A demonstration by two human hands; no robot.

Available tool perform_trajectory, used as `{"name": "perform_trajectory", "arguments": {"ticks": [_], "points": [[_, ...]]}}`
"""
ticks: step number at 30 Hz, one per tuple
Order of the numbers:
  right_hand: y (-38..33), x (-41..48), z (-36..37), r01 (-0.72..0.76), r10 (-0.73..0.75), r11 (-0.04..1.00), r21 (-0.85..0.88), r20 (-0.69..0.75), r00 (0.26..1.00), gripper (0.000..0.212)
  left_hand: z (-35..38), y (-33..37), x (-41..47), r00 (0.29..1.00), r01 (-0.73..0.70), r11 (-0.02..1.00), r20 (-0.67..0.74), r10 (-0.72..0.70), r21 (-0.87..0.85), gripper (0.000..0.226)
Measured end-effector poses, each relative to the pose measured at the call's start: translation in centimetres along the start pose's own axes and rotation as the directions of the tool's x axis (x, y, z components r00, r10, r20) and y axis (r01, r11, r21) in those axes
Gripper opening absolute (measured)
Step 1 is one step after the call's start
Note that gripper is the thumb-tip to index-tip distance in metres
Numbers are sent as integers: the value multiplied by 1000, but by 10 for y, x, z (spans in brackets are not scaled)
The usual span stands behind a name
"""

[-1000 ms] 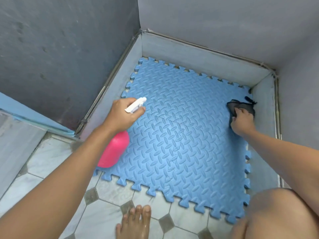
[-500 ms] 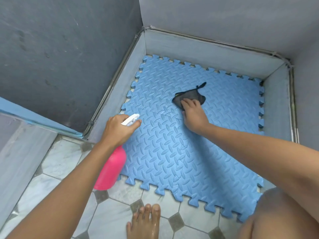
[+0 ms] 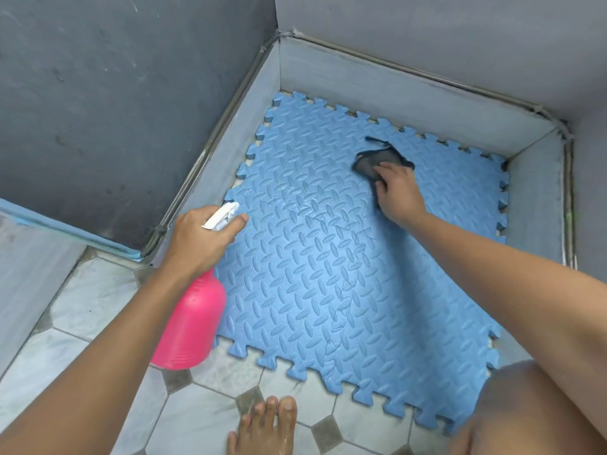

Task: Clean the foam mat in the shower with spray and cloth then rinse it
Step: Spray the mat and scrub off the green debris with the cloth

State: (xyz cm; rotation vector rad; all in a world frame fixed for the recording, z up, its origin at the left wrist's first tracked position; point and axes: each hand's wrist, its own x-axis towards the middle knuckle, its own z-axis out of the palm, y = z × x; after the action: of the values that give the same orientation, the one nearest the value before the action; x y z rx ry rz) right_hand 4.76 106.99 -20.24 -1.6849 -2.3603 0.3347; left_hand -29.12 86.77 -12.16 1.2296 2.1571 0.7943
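Note:
A blue foam mat (image 3: 328, 274) with a ridged diamond pattern and jigsaw edges lies on the shower floor. My left hand (image 3: 203, 239) grips a pink spray bottle (image 3: 189, 323) by its white nozzle head (image 3: 221, 216), held over the mat's left edge. My right hand (image 3: 395, 190) presses a dark grey cloth (image 3: 372, 160) flat on the far middle of the mat. A wet sheen shows on the mat between the two hands.
Grey shower walls (image 3: 410, 34) and a low pale curb (image 3: 230, 152) close the mat in on three sides. Pale tiled floor (image 3: 98, 307) lies in front. My bare foot (image 3: 266, 428) and knee (image 3: 525, 412) sit at the near edge.
My right hand has swept the cloth from the mat's far right edge leftward to the far middle. My left hand with the bottle has barely shifted.

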Motion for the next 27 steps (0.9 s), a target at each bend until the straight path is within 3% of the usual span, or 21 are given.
{"name": "perform_trajectory", "arguments": {"ticks": [3, 5, 7, 9, 11, 13, 15, 17, 19, 20, 21, 23, 25, 27], "points": [[24, 20, -2, -288, 284, 955, -64, -66, 956, 45, -4, 0, -5, 1000, -18, 999, 13, 18, -38, 56], [-1, 28, 4, -332, 327, 938, -94, -71, 942, 45, -8, 2, -12, 999, -39, 998, 19, 40, -47, 56], [-49, 34, 16, -218, 215, 972, -87, -40, 976, 46, -13, 3, -17, 999, -50, 997, 3, 51, -55, 53], [-105, 30, 32, 6, -6, 997, -71, 5, 1000, 45, -18, 2, -19, 999, -46, 994, -23, 44, -101, 49], [-159, 9, 49, 258, -258, 966, -29, 29, 966, 41, -23, 1, -20, 997, -41, 994, -63, 34, -106, 47], [-201, -32, 63, 529, -531, 847, 46, 88, 843, 40, -27, 1, -21, 995, -40, 995, -96, 32, -90, 46], [-215, -74, 67, 737, -746, 662, 134, 207, 633, 42, -28, 2, -23, 993, -51, 995, -113, 41, -86, 46], [-199, -95, 62, 836, -852, 505, 216, 280, 442, 41, -29, 2, -25, 993, -40, 994, -117, 28, -101, 47], [-166, -85, 49, 881, -884, 431, 194, 288, 368, 41, -32, 2, -27, 995, -14, 993, -101, 2, -114, 48], [-146, -72, 41, 889, -879, 435, 141, 281, 385, 41, -34, 3, -28, 996, 4, 989, -87, -17, -145, 46], [-126, -54, 34, 874, -857, 480, 76, 253, 449, 41, -36, 3, -29, 997, 21, 983, -76, -35, -180, 41], [-83, -10, 21, 712, -701, 701, -28, 151, 697, 40, -41, 5, -34, 996, 58, 971, -53, -72, -234, 30], [-50, 25, 10, 359, -354, 930, -81, 71, 932, 41, -46, 3, -40, 994, 98, 961, -21, -107, -259, 23], [-44, 41, 11, 20, -18, 997, -70, 19, 1000, 44, -55, 1, -43, 989, 145, 954, 79, -128, -262, 18]]}}
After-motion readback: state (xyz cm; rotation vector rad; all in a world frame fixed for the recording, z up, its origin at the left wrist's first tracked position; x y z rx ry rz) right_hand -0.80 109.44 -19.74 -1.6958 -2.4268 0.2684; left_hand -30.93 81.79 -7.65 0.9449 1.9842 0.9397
